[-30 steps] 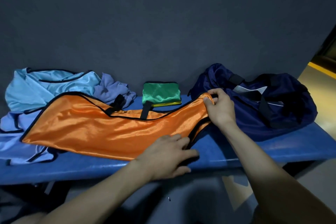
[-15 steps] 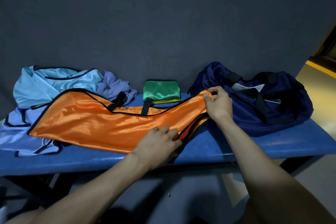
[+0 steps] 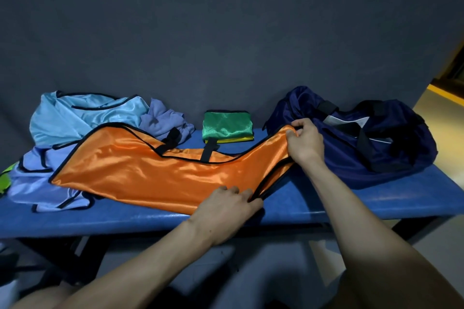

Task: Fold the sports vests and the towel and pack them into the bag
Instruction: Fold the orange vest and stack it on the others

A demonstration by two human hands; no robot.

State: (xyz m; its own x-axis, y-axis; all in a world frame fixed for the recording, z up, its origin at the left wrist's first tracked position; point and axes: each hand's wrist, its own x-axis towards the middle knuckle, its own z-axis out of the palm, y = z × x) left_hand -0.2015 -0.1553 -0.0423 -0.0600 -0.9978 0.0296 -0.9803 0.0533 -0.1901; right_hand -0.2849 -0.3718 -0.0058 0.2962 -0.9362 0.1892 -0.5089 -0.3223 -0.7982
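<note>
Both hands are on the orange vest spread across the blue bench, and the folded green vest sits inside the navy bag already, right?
Not quite. The head view shows the folded green vest lying on the blue bench against the wall, left of the navy bag, not inside it. The rest holds: the left hand and right hand both grip the orange vest spread across the bench.

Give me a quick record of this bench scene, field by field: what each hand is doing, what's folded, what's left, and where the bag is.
left hand: grips the orange vest's near corner
right hand: pinches the vest's far corner, raised
orange vest: spread along the blue bench, not yet folded small
folded: green vest on a yellow one, by the wall
unfolded pile: light blue and lilac vests, left end
bag: navy, right end, nothing visibly packed
</note>
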